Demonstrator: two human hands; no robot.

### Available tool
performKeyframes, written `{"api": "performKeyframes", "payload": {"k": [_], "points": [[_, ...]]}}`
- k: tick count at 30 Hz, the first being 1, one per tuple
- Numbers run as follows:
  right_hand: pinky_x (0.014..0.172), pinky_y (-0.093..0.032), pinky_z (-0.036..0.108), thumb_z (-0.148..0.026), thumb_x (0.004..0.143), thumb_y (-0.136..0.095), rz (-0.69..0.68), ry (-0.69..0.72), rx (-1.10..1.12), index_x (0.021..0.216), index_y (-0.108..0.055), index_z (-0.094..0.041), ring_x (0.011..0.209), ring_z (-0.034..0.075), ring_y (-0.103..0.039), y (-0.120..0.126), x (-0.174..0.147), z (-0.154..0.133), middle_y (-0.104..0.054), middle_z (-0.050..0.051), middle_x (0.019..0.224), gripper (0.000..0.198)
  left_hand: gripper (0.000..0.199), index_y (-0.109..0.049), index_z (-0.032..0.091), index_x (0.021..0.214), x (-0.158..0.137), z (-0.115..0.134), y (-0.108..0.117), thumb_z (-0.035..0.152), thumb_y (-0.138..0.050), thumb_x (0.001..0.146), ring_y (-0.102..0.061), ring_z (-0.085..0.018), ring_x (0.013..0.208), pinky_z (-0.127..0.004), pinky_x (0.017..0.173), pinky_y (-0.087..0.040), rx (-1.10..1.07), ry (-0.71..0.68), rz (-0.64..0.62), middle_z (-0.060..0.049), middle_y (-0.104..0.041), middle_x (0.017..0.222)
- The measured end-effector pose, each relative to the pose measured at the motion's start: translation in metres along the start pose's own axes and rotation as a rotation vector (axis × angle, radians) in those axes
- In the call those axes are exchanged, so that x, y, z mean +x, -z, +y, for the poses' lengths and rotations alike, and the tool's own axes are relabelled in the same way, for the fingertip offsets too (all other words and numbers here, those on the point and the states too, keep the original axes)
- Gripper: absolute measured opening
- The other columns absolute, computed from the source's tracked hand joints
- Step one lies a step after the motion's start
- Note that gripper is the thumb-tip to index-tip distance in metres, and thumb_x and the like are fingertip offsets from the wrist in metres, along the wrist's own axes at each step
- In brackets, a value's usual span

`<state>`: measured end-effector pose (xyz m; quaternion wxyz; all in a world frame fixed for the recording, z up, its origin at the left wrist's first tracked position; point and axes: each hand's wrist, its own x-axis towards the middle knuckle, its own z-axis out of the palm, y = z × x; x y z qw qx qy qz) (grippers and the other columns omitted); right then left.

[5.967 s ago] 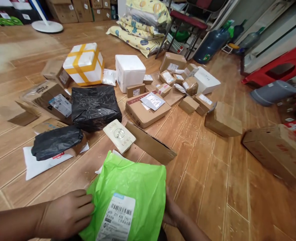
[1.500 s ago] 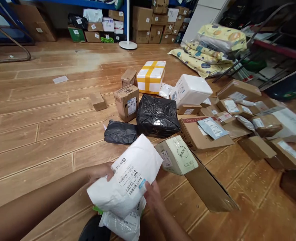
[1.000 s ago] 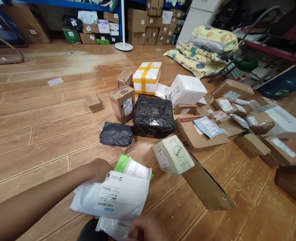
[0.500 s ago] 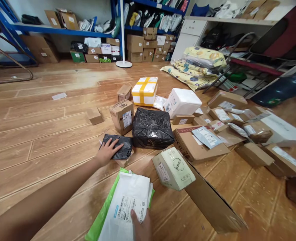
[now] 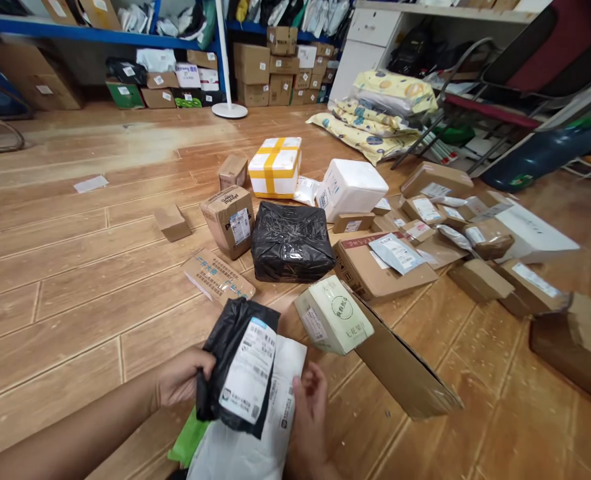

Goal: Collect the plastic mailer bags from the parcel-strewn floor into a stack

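Between both hands (image 5: 245,400), seemingly gripped, sits the black parcel (image 5: 238,367).

Green bag (image 5: 188,440) mostly hidden underneath

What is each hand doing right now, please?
Left hand: closed on the black mailer bag.
Right hand: fingers partly open, touching the white mailer under it.
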<state>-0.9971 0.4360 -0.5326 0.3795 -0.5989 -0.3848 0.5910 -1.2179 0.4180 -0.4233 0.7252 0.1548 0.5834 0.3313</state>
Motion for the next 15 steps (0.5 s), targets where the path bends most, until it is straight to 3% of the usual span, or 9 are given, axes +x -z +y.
{"api": "performKeyframes", "payload": {"k": [3, 5, 7, 9, 11, 12, 13, 15], "points": [[0.083, -0.053, 0.042, -0.078, 0.053, -0.073, -0.376, -0.306, 0.247, 0.113, -0.052, -0.017, 0.091, 0.028, -0.066, 0.0, -0.013, -0.031, -0.068, 0.012, 0.1, 0.089, 0.066, -0.065, 0.015, 0.093, 0.0, -0.026, -0.023, 0.012, -0.048, 0.03, -0.068, -0.024, 0.075, -0.032, 0.073, -0.055, -0.113, 0.107, -0.151, -0.003, -0.069, 0.069], [0.079, -0.054, 0.044, -0.072, 0.05, -0.079, -0.461, -0.425, 0.243, 0.101, -0.06, -0.013, 0.083, 0.03, -0.068, 0.002, -0.02, -0.022, -0.071, 0.014, 0.092, 0.08, 0.064, -0.064, 0.016, 0.1, 0.007, -0.044, -0.028, 0.014, -0.053, 0.037, -0.068, -0.029, 0.09, -0.04, 0.086, -0.053, 0.063, 0.056, -0.25, -0.006, -0.073, 0.086], [0.08, -0.054, 0.047, -0.075, 0.048, -0.078, -0.353, -0.357, 0.135, 0.094, -0.064, -0.012, 0.084, 0.032, -0.068, 0.007, -0.022, 0.01, -0.072, 0.016, 0.092, 0.08, 0.055, -0.062, 0.015, 0.103, 0.019, -0.064, -0.019, 0.029, -0.061, 0.05, -0.061, -0.032, 0.11, -0.045, 0.103, -0.045, 0.369, -0.102, -0.168, -0.012, -0.069, 0.11], [0.085, -0.054, 0.049, -0.078, 0.046, -0.075, -0.251, -0.23, -0.016, 0.091, -0.067, -0.013, 0.09, 0.034, -0.067, 0.014, -0.018, 0.048, -0.072, 0.016, 0.094, 0.08, 0.066, -0.057, 0.012, 0.112, 0.035, -0.088, 0.001, 0.054, -0.058, 0.061, -0.047, -0.034, 0.128, -0.046, 0.115, -0.031, 0.657, -0.229, 0.166, -0.019, -0.057, 0.129], [0.092, -0.051, 0.053, -0.074, 0.051, -0.075, -0.183, -0.115, -0.219, 0.088, -0.069, -0.015, 0.096, 0.037, -0.065, 0.018, -0.012, 0.077, -0.071, 0.017, 0.094, 0.07, 0.091, -0.043, 0.004, 0.128, 0.051, -0.113, 0.025, 0.066, -0.05, 0.062, -0.034, -0.039, 0.138, -0.049, 0.119, -0.022, 0.789, -0.155, 0.573, -0.026, -0.044, 0.14], [0.095, -0.049, 0.055, -0.07, 0.052, -0.076, -0.126, -0.065, -0.323, 0.085, -0.07, -0.015, 0.098, 0.039, -0.063, 0.018, -0.009, 0.085, -0.07, 0.019, 0.095, 0.064, 0.1, -0.036, -0.001, 0.131, 0.059, -0.124, 0.035, 0.068, -0.048, 0.059, -0.031, -0.041, 0.14, -0.049, 0.119, -0.022, 0.762, -0.075, 0.65, -0.03, -0.04, 0.141], [0.097, -0.048, 0.056, -0.066, 0.052, -0.077, -0.056, -0.031, -0.395, 0.085, -0.07, -0.015, 0.099, 0.041, -0.062, 0.017, -0.007, 0.089, -0.068, 0.021, 0.096, 0.061, 0.105, -0.03, -0.005, 0.133, 0.066, -0.134, 0.043, 0.07, -0.046, 0.06, -0.033, -0.041, 0.139, -0.048, 0.119, -0.025, 0.704, -0.026, 0.623, -0.033, -0.039, 0.142], [0.099, -0.047, 0.056, -0.062, 0.051, -0.08, 0.002, -0.029, -0.371, 0.093, -0.068, -0.015, 0.103, 0.043, -0.062, 0.011, -0.007, 0.084, -0.066, 0.022, 0.103, 0.064, 0.104, -0.031, 0.0, 0.133, 0.076, -0.145, 0.051, 0.074, -0.044, 0.062, -0.044, -0.038, 0.134, -0.046, 0.115, -0.034, 0.591, 0.017, 0.432, -0.03, -0.046, 0.138]]}}
